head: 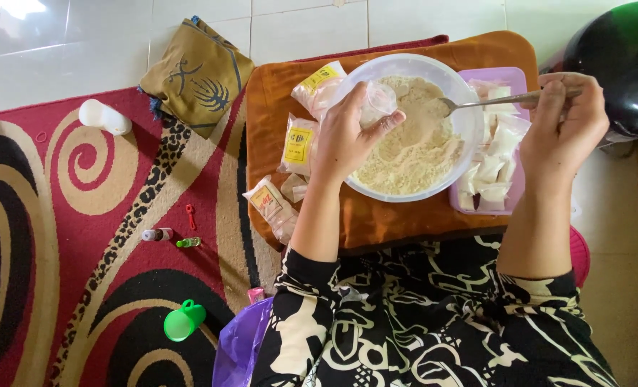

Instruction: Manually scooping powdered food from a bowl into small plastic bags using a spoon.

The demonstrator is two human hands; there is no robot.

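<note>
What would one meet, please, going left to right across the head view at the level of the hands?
White plastic bottle → yellow-labelled powder packets → left hand → clear bowl of pale powder → lilac tray → right hand.

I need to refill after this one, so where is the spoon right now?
In the head view, the spoon is held in the right hand, its tip dipping into the powder in the clear bowl, above the purple tray.
</note>
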